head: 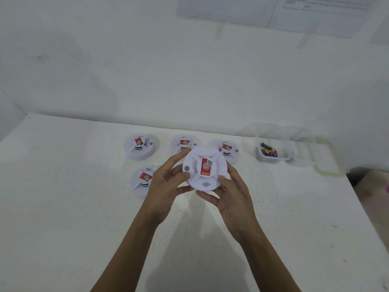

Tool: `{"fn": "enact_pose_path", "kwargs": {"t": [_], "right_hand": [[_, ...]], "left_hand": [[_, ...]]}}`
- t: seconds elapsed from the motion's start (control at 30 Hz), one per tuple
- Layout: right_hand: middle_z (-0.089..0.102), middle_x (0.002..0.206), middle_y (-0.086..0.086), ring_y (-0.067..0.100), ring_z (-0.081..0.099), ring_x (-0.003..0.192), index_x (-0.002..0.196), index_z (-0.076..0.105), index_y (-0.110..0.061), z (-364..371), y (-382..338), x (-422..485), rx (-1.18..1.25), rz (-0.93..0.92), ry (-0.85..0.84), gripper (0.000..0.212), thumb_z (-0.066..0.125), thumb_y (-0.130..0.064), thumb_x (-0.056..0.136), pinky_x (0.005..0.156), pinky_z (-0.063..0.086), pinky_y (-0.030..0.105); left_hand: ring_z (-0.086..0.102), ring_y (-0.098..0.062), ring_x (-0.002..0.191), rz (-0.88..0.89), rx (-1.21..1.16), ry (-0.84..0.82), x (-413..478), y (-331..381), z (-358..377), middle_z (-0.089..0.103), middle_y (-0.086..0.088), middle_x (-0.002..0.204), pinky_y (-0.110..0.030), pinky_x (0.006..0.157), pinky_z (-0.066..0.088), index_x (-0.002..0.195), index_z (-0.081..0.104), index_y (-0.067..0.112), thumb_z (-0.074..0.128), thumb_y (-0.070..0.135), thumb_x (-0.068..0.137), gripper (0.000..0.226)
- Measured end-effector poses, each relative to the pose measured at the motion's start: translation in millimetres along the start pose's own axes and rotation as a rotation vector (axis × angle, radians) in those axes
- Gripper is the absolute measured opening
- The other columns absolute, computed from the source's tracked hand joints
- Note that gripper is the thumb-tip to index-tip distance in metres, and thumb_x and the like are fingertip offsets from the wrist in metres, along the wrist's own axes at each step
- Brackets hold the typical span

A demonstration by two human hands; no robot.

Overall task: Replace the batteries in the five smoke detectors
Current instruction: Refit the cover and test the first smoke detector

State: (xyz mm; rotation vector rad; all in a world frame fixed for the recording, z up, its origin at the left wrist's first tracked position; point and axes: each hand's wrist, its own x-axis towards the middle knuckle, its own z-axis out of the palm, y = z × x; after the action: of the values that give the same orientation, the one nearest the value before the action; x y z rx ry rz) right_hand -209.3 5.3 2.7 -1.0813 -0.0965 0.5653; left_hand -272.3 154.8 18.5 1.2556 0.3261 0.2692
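Observation:
A round white smoke detector (205,168) with a red label is lifted above the table, its face towards me. My left hand (166,185) grips its left rim and my right hand (229,194) grips its lower right rim. Other detectors of the same kind rest on the table: one at the far left (140,146), one behind my left fingers (183,143), one partly hidden behind the held unit (228,149), and one nearer me at the left (142,180).
A clear plastic container (273,157) at the right holds a few batteries (269,151). Its loose lid (324,157) lies beside it, near the table's right edge (357,199). A white wall rises just behind the detectors.

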Motion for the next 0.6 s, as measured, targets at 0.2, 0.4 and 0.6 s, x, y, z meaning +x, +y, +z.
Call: {"fn": "enact_pose_path", "kwargs": {"t": [0.2, 0.4, 0.6], "right_hand": [[0.067, 0.120, -0.001, 0.026, 0.066, 0.107, 0.126, 0.052, -0.023, -1.0, 0.4, -0.1, 0.017, -0.001, -0.011, 0.046, 0.057, -0.023, 0.081, 0.074, 0.058, 0.035], [0.070, 0.114, -0.003, 0.024, 0.067, 0.104, 0.124, 0.053, -0.022, -0.6, -0.4, 0.8, 0.015, 0.023, 0.008, 0.059, 0.073, -0.039, 0.072, 0.071, 0.058, 0.032], [0.068, 0.118, -0.001, 0.022, 0.068, 0.103, 0.123, 0.053, -0.019, 0.8, -3.1, 0.3, 0.040, 0.067, -0.013, 0.074, 0.080, -0.049, 0.061, 0.071, 0.058, 0.031]], "left_hand": [[0.066, -0.017, 0.110, -0.006, 0.006, -0.006, 0.0, 0.2, -1.1, 0.068, 0.012, 0.119, -0.032, 0.075, 0.058, 0.126, 0.055, 0.033, 0.064, 0.030, 0.076, 0.051], [0.065, -0.018, 0.110, -0.011, 0.013, -0.002, 0.1, -1.1, -0.7, 0.068, 0.011, 0.121, -0.033, 0.075, 0.058, 0.126, 0.055, 0.034, 0.064, 0.030, 0.076, 0.051], [0.065, -0.017, 0.110, -0.015, 0.008, -0.005, 0.6, -1.2, -0.7, 0.068, 0.011, 0.120, -0.032, 0.075, 0.058, 0.126, 0.055, 0.034, 0.064, 0.030, 0.076, 0.051]]}}
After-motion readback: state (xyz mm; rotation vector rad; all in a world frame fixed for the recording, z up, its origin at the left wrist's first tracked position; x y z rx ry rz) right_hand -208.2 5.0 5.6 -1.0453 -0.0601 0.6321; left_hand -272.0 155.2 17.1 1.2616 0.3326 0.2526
